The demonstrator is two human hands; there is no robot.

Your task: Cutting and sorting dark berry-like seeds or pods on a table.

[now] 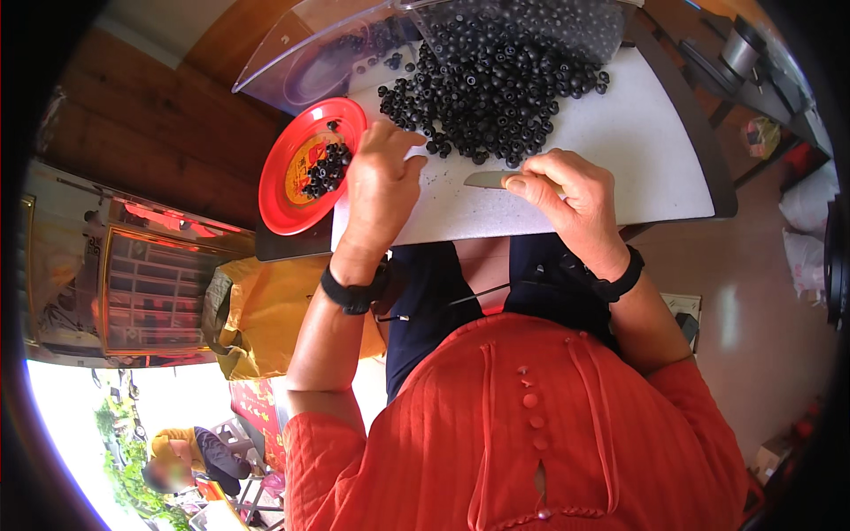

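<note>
My right hand [577, 199] is closed around the handle of a small knife [489, 180], its blade pointing left over the white board [655, 150]. Beside the red plate [274, 181], my left hand [381, 177] hovers over the board's left side. Its thumb and forefinger are apart with nothing visible between them; the other fingers are partly hidden. Small round black pieces [329, 168], some with a hole or ring showing, lie on the plate. Just beyond my hands, a large heap of the same black pieces [496, 106] spreads across the board.
A clear plastic bin [332, 44] lies tipped behind the heap, with black pieces inside. A yellow bag [274, 310] stands left of my legs. A metal cup [742, 49] sits at the far right. Another person [195, 456] is in the background at lower left.
</note>
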